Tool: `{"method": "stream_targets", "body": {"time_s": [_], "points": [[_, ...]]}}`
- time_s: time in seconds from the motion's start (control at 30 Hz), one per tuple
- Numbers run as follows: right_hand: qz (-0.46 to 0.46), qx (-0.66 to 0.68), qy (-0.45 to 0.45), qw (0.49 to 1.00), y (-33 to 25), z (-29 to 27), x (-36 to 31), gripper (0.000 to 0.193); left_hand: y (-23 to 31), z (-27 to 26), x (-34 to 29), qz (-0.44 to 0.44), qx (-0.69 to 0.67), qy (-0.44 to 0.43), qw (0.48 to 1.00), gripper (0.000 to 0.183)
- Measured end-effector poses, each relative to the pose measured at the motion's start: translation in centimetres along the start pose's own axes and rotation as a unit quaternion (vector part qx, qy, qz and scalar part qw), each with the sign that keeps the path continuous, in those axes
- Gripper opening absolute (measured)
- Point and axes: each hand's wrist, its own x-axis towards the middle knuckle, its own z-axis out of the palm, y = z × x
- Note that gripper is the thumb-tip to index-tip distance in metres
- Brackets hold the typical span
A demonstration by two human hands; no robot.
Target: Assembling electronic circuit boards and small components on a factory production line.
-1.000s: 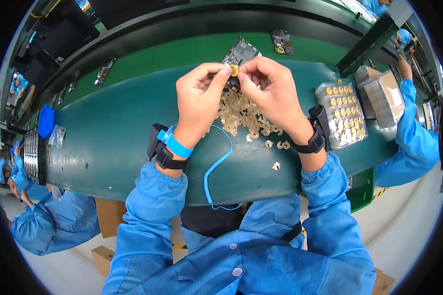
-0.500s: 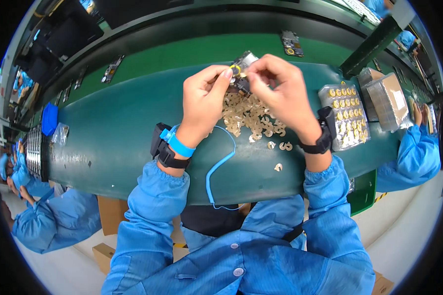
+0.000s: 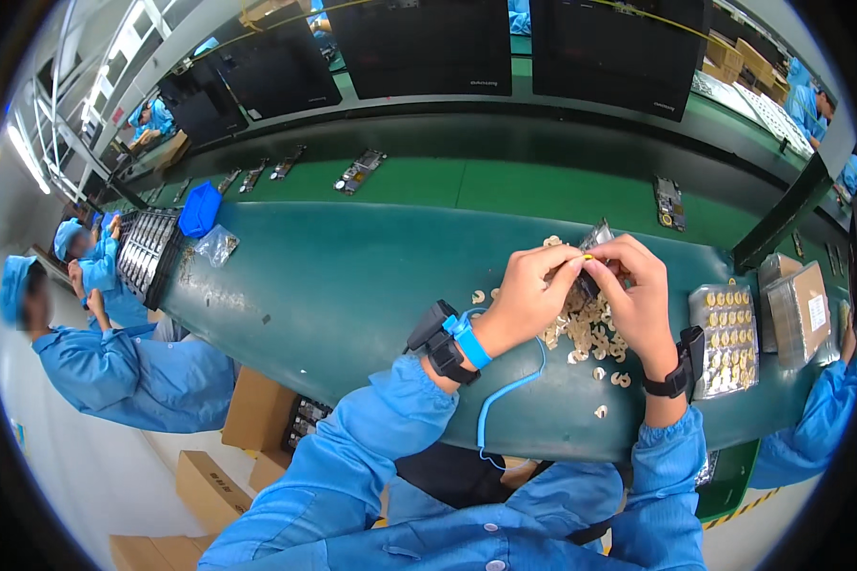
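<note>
My left hand (image 3: 533,300) and my right hand (image 3: 641,290) meet at the far side of the table. Their thumbs and fingertips pinch a small round yellow-edged part (image 3: 588,256) between them. A small circuit board (image 3: 597,235) shows behind the fingers; which hand supports it, or whether it rests on the pile, I cannot tell. Beneath my hands lies a heap of pale crescent-shaped pieces (image 3: 595,335), with a few strays nearer me. Right of my right hand is a clear tray (image 3: 726,388) of round yellow-rimmed parts. A blue coiled cord (image 3: 490,400) runs from my left wrist strap.
Other circuit boards (image 3: 669,205) lie along the green strip behind the table. Clear boxes (image 3: 809,309) stand beyond the tray. A blue bin (image 3: 199,209), a plastic bag (image 3: 217,246) and a black rack (image 3: 148,252) sit left. Co-workers (image 3: 138,371) sit at both sides; cardboard boxes (image 3: 209,485) are on the floor.
The view has swung left and up, so my hands and the pile appear farther right. The fingertips have come together on the yellow-edged part, covering more of it and the board.
</note>
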Motion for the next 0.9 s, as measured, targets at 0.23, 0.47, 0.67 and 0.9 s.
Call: {"method": "stream_targets", "body": {"time_s": [0.23, 0.47, 0.67, 0.9], "points": [[-0.122, -0.088, 0.090, 0.984, 0.2, 0.2, 0.3, 0.015, 0.1, -0.4, 0.5, -0.167, -0.219, -0.031, 0.961, 0.024], [-0.128, -0.075, 0.038, 0.988, 0.3, 0.3, 0.1, 0.015, -0.2, -0.2, 0.4, -0.167, -0.217, -0.020, 0.961, 0.019], [0.013, 0.018, 0.014, 1.000, 0.9, 0.2, 0.2, 0.012, -0.4, -0.3, 0.3, -0.137, -0.174, -0.003, 0.975, 0.016], [0.070, 0.063, 0.020, 0.995, 1.3, 0.1, 0.1, 0.011, 0.1, 0.1, 0.2, -0.094, -0.105, -0.006, 0.990, 0.023]]}}
